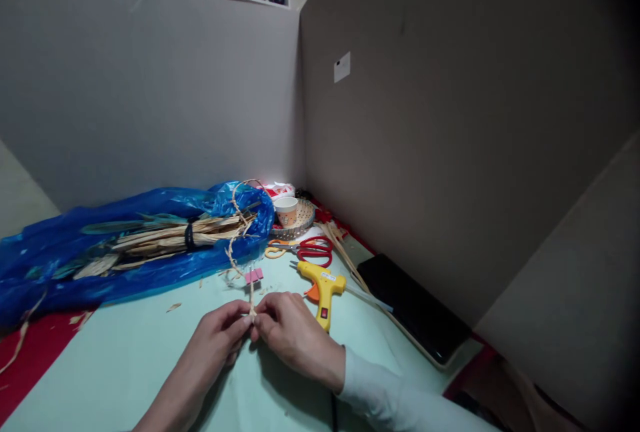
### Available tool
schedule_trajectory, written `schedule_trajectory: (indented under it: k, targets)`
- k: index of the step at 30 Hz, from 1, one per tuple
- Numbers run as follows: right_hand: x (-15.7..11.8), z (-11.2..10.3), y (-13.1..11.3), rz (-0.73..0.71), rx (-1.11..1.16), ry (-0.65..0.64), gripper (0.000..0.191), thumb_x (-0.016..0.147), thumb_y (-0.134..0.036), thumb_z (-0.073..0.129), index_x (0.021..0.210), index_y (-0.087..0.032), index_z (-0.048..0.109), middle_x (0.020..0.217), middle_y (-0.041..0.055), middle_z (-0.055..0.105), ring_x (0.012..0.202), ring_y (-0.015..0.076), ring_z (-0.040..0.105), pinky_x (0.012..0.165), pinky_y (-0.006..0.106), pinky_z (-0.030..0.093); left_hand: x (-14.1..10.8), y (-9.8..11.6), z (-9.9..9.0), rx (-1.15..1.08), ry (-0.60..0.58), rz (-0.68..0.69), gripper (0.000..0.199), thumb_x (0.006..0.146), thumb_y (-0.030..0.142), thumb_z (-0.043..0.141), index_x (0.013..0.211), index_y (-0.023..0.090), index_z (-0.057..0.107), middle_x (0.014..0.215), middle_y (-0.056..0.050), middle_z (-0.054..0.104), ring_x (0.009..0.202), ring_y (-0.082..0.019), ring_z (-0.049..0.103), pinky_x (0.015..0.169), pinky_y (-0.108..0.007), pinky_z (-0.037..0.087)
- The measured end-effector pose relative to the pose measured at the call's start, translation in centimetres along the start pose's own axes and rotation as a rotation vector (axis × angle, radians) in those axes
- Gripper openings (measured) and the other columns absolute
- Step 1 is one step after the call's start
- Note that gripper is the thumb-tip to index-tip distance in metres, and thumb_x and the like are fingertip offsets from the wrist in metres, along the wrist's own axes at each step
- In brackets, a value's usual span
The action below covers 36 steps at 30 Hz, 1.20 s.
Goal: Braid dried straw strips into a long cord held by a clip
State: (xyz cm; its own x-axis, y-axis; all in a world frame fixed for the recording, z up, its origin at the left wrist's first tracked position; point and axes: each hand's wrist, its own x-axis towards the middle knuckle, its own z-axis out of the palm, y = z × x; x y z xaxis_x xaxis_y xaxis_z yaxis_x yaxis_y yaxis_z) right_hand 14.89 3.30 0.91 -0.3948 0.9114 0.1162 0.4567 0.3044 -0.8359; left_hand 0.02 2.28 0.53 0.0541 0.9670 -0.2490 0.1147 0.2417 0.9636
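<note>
Both hands meet low in the middle of the head view, over a pale green table covering. Between thumb and fingers my left hand (220,332) pinches the near end of a thin straw braid (251,293). My right hand (293,332) is closed on that same end, its fingertips touching the left ones. From there the braid runs away from me past a pink binder clip (253,276) and curls up onto a blue plastic bag. Whether the clip grips the braid, I cannot tell. The fingers partly hide the braid's end.
A bundle of dry straw (165,239) lies on the blue bag (50,232) at left. To the right are a yellow glue gun (325,285), red-handled scissors (320,252) and a black flat object (415,309). Behind, a paper cup (287,211) stands in a woven tray (305,221). Grey partitions (200,85) enclose the table.
</note>
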Motion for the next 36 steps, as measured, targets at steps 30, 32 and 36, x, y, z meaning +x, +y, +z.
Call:
schedule_trajectory:
  k: [30,32,36]
  targets:
    - [3.9,-10.4,3.6,0.183,-0.473,0.61,0.02,0.089,-0.018,0.042,0.089,-0.015,0.062,0.095,0.0146,0.064,0.097,0.0249,0.058,0.081,0.033,0.039,0.5,-1.3,-0.2,-0.115,0.048,-0.036,0.033,0.059,0.046,0.07,0.057,0.017,0.054,0.038,0.015,0.023,0.04,-0.002,0.004,0.04,-0.019,0.002]
    - [3.8,-10.9,3.3,0.09,-0.322,0.619,0.022,0.091,-0.026,0.04,0.087,-0.016,0.059,0.09,0.0104,0.064,0.089,0.0221,0.058,0.078,0.031,0.04,0.5,-1.3,-0.2,-0.112,0.044,-0.023,0.033,0.061,0.046,0.069,0.057,0.017,0.054,0.038,0.015,0.022,0.04,-0.002,0.004,0.041,-0.02,0.002]
    - [3.7,-11.0,2.8,-0.037,0.029,0.484,0.03,0.092,-0.04,0.033,0.088,-0.016,0.052,0.081,0.0064,0.064,0.071,0.0161,0.057,0.062,0.025,0.044,0.5,-1.4,-0.3,-0.111,0.035,-0.029,0.032,0.063,0.046,0.068,0.058,0.017,0.054,0.038,0.016,0.02,0.041,-0.002,0.003,0.041,-0.021,0.001]
